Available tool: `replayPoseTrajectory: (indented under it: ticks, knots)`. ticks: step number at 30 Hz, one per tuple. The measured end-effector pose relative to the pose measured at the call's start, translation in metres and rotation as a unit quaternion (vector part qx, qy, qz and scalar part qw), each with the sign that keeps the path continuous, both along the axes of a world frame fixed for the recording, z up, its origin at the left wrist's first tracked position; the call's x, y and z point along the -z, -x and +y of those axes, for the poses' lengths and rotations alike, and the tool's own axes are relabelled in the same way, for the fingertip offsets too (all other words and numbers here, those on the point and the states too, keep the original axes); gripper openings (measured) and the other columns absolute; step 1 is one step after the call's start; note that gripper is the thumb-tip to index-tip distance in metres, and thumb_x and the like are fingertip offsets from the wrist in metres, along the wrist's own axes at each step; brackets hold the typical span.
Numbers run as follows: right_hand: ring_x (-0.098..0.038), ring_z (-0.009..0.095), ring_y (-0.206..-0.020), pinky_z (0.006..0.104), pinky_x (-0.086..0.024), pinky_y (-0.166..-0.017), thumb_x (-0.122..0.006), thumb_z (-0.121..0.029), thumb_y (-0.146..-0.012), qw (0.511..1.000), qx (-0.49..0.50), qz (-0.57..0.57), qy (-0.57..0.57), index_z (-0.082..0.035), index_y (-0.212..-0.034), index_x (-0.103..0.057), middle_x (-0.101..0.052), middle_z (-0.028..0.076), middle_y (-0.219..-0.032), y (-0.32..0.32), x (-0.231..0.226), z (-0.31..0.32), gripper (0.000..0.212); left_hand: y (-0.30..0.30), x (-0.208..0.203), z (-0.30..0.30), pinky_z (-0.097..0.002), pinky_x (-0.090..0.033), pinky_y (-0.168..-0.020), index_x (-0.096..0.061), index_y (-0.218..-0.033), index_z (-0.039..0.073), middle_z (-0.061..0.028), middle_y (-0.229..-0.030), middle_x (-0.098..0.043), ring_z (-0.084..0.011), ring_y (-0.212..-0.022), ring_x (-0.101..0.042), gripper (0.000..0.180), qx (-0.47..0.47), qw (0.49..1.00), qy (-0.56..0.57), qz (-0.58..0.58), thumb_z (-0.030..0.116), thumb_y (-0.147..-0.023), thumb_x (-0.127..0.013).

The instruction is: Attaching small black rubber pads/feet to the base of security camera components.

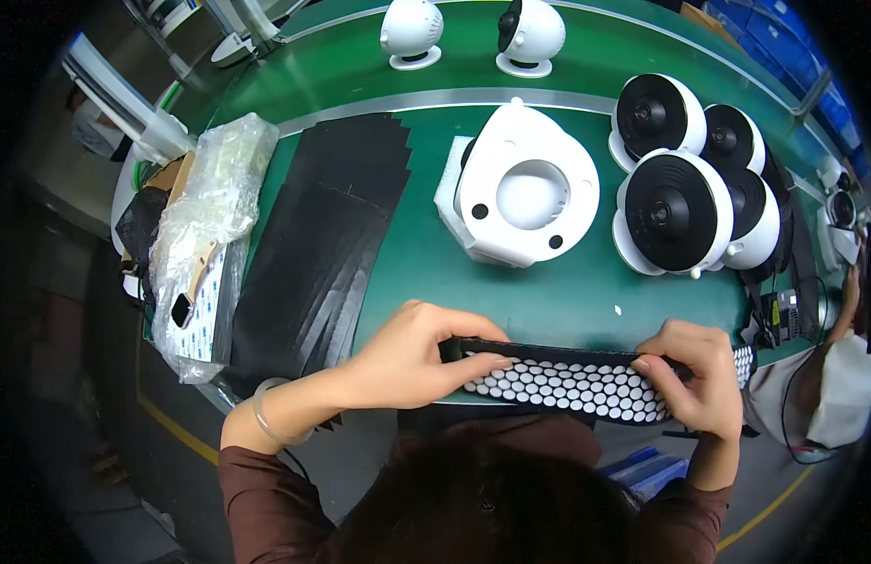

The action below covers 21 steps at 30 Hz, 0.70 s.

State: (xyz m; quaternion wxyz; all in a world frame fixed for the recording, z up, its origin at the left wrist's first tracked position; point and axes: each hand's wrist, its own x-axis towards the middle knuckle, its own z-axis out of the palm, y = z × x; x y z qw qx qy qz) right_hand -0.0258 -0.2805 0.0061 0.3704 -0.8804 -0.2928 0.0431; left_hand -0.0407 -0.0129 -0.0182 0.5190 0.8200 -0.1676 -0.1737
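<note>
Head view: I hold a black strip of white round stickers [572, 383] low in the frame, just above my own head, stretched level between both hands at the near edge of the green table [557, 305]. My left hand [412, 357] is curled shut on the strip's left end, thumb along the front, fingers folded over the top edge; my right hand [703, 376] is closed the same way on the right end, and a short stretch of dots shows beyond it. The dots I can see sit in full, close rows; I find no clear gaps, so I judge few if any have been taken off, though my fingers hide both ends. At centre the white moulded housing [527, 188] lies with its round opening upward, and I see no dot on it. To the right four white dome units with black faces [675, 211] stand touching one another; I cannot tell whether they are finished. Two more white domes [473, 33] stand at the top, beyond a metal rail. Open room: bare green lies between the strip and the housing, enough for my hands to move forward. Left is crowded by a fanned stack of black sheets [327, 235] and a plastic bag [210, 216] overhanging the edge. Cables and a small device [783, 315] crowd the lower right corner.
</note>
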Motion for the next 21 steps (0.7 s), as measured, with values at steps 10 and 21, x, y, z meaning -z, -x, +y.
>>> replayPoseTrajectory:
  ticks: [10,21]
  knots:
    - [-0.056,0.023,-0.060,0.0282,-0.045,-0.055,-0.065,-0.003,-0.066,0.995,-0.023,-0.021,-0.094,-0.003,-0.075,-0.059,-0.055,0.010,-0.065,-0.011,0.011,0.033,0.010,0.003,-0.019,-0.027,-0.0202,-0.046,-0.056,-0.066,-0.082,0.001,-0.0070,-0.072,-0.065,-0.0091,-0.060,-0.058,0.012,-0.089,0.995,-0.019,-0.043,0.004,-0.071,-0.067]
    - [-0.055,0.021,-0.073,0.0324,-0.046,-0.068,-0.071,-0.009,-0.060,0.965,-0.038,-0.204,-0.158,-0.007,-0.085,-0.064,-0.058,0.003,-0.078,-0.008,0.016,0.056,0.026,0.022,-0.011,-0.026,-0.0251,-0.042,-0.055,-0.059,-0.092,-0.004,-0.0121,-0.081,-0.058,-0.0174,-0.062,-0.055,0.015,-0.118,0.985,0.053,-0.113,0.003,-0.081,-0.051]
